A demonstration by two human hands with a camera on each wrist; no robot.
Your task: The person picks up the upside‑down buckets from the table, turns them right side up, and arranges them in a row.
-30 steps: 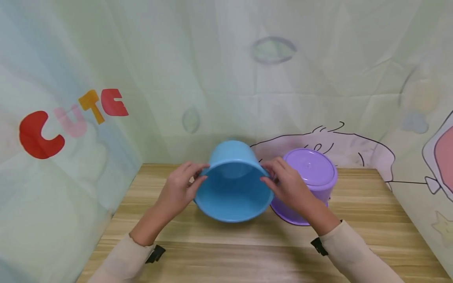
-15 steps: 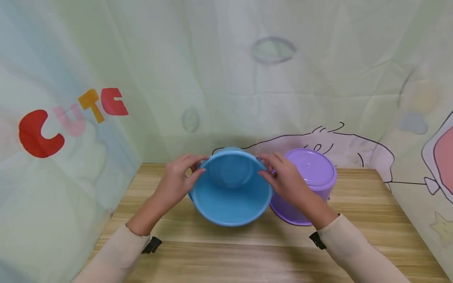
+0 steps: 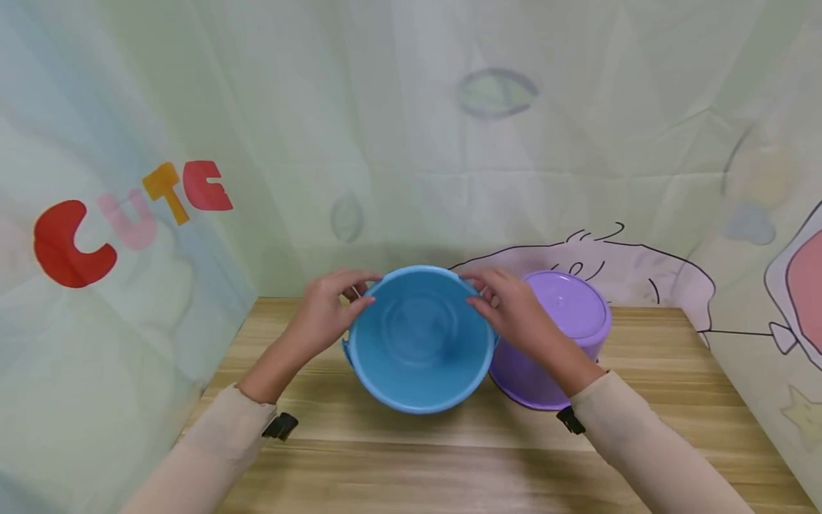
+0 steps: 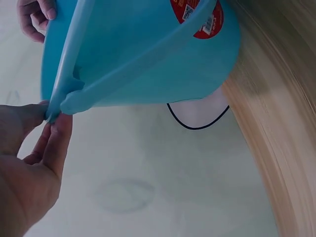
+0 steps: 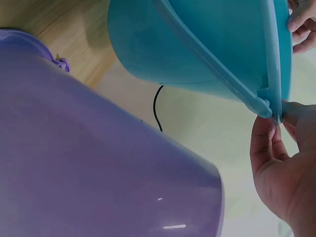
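A blue plastic bucket (image 3: pixel 420 389) faces the head camera with its mouth, its round bottom visible inside. On the rim's left side my left hand (image 3: pixel 321 310) pinches the edge between thumb and fingers. Opposite it, my right hand (image 3: pixel 516 308) pinches the rim in the same way. The bucket's blue carrying handle (image 4: pixel 133 66) lies along its outer wall, below a red label (image 4: pixel 210 24) in the left wrist view. Just right of it, a purple bucket (image 3: pixel 565 303) stands upside down on the table, partly behind my right hand and forearm.
The wooden table (image 3: pixel 411 471) ends at the back against a pale printed curtain (image 3: pixel 385 143). More curtain closes off the left and right sides. The purple bucket stands close beside the blue one.
The blue bucket has turned from tipped toward me to more upright, so its inner bottom now shows. Both hands have kept their grip on the rim and moved slightly away. The purple bucket has stayed put.
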